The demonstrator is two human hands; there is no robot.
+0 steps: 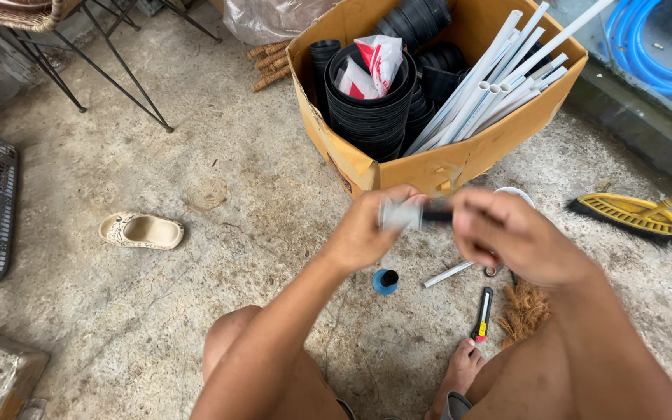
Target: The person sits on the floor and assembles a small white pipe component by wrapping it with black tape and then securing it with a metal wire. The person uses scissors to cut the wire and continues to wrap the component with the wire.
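The left hand [363,233] pinched a short white pipe piece [400,215] above the concrete floor [219,194], fingers closed round it; the right hand [507,237] gripped its dark end [437,218]; it looked light, rigid, smooth, likely best held mid-length.

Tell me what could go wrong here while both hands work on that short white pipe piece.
The yellow-and-black utility knife lies beside the bare foot; a shift could bring them together. The small blue open-topped container stands under the left hand and right hand; a dropped short white pipe piece might tip it.
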